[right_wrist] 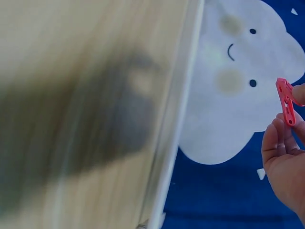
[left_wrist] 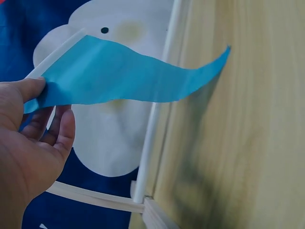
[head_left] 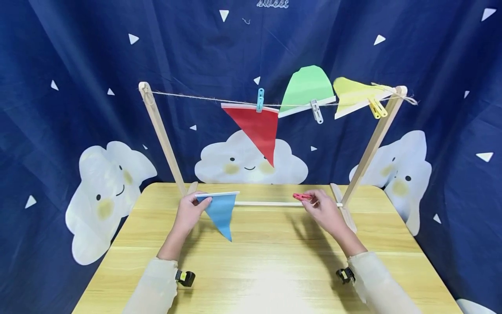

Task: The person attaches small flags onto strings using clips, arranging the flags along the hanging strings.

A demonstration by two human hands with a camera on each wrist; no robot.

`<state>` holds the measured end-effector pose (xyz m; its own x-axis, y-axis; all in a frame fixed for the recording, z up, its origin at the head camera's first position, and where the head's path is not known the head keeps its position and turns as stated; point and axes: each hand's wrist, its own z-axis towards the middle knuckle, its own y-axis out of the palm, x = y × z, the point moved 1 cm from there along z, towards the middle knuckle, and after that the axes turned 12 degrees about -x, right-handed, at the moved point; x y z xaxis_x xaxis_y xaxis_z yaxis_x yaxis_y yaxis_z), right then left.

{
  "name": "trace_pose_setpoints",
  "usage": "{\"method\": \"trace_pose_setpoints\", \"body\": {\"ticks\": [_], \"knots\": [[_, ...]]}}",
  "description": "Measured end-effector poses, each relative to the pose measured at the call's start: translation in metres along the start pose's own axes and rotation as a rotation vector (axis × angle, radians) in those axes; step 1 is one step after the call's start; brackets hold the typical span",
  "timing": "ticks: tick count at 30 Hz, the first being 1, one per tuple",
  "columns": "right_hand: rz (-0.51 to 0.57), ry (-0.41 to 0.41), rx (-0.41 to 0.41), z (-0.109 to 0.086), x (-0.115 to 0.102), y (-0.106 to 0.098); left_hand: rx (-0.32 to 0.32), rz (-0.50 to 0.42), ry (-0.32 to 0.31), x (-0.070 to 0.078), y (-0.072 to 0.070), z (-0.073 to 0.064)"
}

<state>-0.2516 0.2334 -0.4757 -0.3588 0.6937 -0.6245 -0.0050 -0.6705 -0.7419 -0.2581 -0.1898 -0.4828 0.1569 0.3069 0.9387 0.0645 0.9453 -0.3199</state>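
Observation:
My left hand (head_left: 190, 211) pinches the upper left corner of a blue triangular pennant (head_left: 222, 213) with a white top edge. The pennant hangs point down over the table, and in the left wrist view its tip (left_wrist: 224, 55) curls away. Between thumb and fingers, my right hand (head_left: 323, 211) holds a red clothespin (right_wrist: 286, 102). Above and behind both hands runs a thin string (head_left: 188, 95). A red pennant (head_left: 259, 128) hangs from it under a blue clothespin (head_left: 260, 100). Farther right are a green flag (head_left: 307, 87) with a grey clothespin (head_left: 317, 111) and a yellow flag (head_left: 354, 96) with yellow clothespins (head_left: 377, 108).
Two wooden posts, left (head_left: 164, 135) and right (head_left: 372, 146), carry the string. A white rod (head_left: 266, 203) joins them low down, behind the hands. The wooden table (head_left: 259, 261) meets a dark blue curtain (head_left: 180, 39) printed with clouds.

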Motion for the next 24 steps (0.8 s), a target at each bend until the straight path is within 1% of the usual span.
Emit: {"method": "trace_pose_setpoints", "body": {"ticks": [7,11,15,19,24], "knots": [[0.021,-0.021,0.057,0.006,-0.019,-0.012,0.015,-0.020,0.020,0.015,-0.002,0.001],[0.014,-0.069,0.087,0.011,-0.028,-0.018,0.029,-0.028,0.022,0.023,-0.003,0.000],[-0.008,-0.120,0.102,0.014,-0.036,-0.025,0.032,-0.041,0.052,0.029,-0.004,0.002],[-0.053,-0.172,0.114,0.016,-0.043,-0.032,0.031,-0.038,0.074,0.035,-0.007,0.004],[-0.081,-0.219,0.134,0.021,-0.052,-0.041,0.063,-0.023,0.081,0.043,-0.013,0.008]]}}
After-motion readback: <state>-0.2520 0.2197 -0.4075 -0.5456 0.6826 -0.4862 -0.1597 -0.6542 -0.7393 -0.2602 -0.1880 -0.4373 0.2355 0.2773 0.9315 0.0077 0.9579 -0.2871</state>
